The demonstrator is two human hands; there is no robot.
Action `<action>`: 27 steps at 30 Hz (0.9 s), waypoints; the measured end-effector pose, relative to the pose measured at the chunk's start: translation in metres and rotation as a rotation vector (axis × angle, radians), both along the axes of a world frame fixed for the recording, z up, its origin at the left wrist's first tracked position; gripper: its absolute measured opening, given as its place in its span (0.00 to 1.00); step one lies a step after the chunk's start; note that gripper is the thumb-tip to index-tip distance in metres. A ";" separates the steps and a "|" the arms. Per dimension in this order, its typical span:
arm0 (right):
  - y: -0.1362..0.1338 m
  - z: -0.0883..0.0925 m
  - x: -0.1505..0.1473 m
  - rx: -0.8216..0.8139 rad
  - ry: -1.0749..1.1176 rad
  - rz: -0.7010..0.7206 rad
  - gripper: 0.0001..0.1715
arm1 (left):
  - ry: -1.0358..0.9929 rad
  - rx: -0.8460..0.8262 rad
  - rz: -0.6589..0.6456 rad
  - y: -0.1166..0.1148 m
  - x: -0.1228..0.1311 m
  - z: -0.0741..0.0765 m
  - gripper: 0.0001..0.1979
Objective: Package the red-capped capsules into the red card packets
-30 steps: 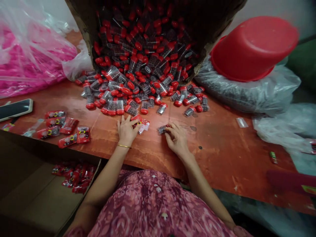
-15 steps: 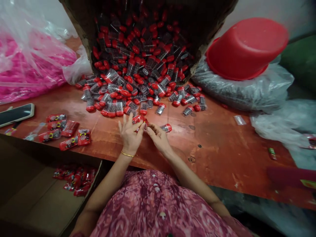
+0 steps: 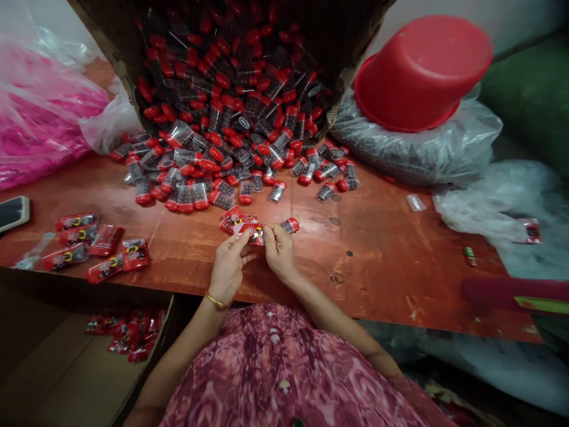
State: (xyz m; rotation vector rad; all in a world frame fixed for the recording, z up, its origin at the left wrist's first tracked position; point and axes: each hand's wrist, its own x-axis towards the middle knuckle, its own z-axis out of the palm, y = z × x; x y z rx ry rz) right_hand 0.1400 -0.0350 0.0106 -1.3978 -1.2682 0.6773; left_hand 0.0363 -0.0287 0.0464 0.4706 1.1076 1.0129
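Between my two hands is a small red printed wrapper (image 3: 255, 235). My left hand (image 3: 227, 268) pinches its left end, while the fingers of my right hand (image 3: 279, 252) are closed on the right end. Just behind it, more red wrappers (image 3: 232, 217) lie flat on the table. A clear tube with a red cap and dark contents (image 3: 290, 225) rests beside my right fingers. Many similar capped tubes (image 3: 192, 196) spill from a dark, tipped carton (image 3: 351, 65) beyond my hands.
Several red packets (image 3: 106, 239) and a phone (image 3: 14, 213) lie at left on the table (image 3: 186, 252). Below stands a cardboard box (image 3: 84, 379) with packets inside. A red bucket (image 3: 427, 71) sits upside down on a filled plastic bag (image 3: 413, 154). Pink items fill another bag (image 3: 44, 124).
My left fingers, spread before, have closed on the wrapper, which is now stretched between both hands nearer to me. The view has shifted, so the table's things appear further left.
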 end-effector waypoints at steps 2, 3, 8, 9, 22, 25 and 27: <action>-0.001 0.000 0.003 0.005 -0.039 0.020 0.18 | -0.016 -0.009 -0.010 0.003 0.001 0.000 0.18; -0.001 0.000 0.005 -0.006 -0.062 0.037 0.19 | -0.016 -0.005 -0.010 0.004 0.001 0.000 0.18; 0.004 -0.001 0.032 -0.132 -0.369 -0.065 0.22 | 0.017 0.007 0.038 0.010 0.003 -0.006 0.19; 0.006 -0.002 0.038 -0.152 -0.468 -0.132 0.22 | 0.033 0.025 0.052 0.011 0.004 -0.007 0.19; -0.023 -0.016 0.068 -0.184 -0.869 -0.241 0.24 | 0.086 0.117 0.032 0.013 0.003 -0.001 0.20; -0.022 -0.015 0.065 -0.353 -0.928 -0.338 0.28 | 0.100 0.100 0.006 0.013 0.004 -0.001 0.21; -0.017 -0.011 0.062 -0.421 -0.952 -0.297 0.25 | 0.125 0.097 -0.004 0.013 0.004 -0.001 0.21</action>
